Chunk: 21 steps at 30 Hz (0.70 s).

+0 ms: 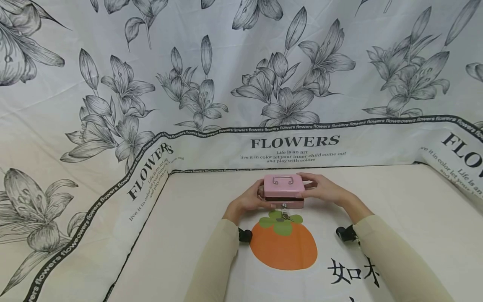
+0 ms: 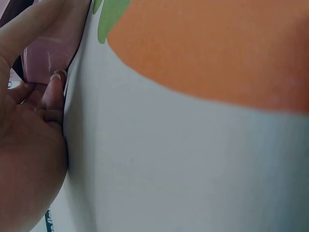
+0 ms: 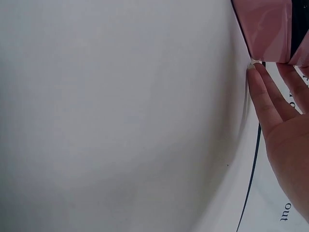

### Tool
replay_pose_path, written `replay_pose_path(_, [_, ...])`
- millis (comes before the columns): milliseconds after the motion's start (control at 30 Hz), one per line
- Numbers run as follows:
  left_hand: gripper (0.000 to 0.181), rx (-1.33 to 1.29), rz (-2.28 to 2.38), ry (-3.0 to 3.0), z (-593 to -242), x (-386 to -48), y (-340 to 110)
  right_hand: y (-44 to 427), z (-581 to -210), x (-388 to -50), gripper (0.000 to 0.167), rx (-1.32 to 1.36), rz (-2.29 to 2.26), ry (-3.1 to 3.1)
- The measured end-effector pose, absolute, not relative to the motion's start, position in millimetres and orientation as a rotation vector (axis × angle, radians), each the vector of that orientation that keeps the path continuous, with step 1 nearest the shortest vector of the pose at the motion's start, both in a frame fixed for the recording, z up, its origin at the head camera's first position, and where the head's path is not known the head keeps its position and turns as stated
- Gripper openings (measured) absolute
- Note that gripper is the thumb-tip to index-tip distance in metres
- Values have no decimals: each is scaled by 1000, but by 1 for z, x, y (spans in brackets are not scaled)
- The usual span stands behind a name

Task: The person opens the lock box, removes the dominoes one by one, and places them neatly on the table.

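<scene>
A small pink metal cash box [image 1: 284, 188] with a wire handle on its lid sits on the table. Along its front runs a dark band between the upper and lower pink parts; I cannot tell whether this is a gap. Keys [image 1: 285, 215] hang from the lock at the front. My left hand [image 1: 250, 199] grips the box's left side, thumb along the front. At the right side my right hand [image 1: 323, 187] holds it, with the thumb on the front and fingers towards the back. In the right wrist view, fingertips [image 3: 252, 67] touch the lower edge of the box.
The white tablecloth [image 1: 188, 235] bears a printed orange persimmon [image 1: 284, 247] and black characters [image 1: 352, 270] in front of the box. Behind the table hangs a flower-printed cloth [image 1: 211, 84], which also runs along the left and right sides.
</scene>
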<state>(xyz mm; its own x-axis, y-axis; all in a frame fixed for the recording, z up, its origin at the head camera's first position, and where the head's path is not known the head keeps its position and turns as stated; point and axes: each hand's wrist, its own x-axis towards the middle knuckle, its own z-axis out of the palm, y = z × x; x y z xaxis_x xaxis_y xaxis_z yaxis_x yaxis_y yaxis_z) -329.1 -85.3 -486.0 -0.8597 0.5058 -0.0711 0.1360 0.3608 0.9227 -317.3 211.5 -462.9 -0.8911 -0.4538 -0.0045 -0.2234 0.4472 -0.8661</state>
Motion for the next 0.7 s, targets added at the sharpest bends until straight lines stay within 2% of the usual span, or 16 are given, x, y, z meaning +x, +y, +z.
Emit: replay_pose_path(700, [100, 562, 1463, 2310, -488, -331, -85, 212, -463, -323, 75, -531, -1458, 2484])
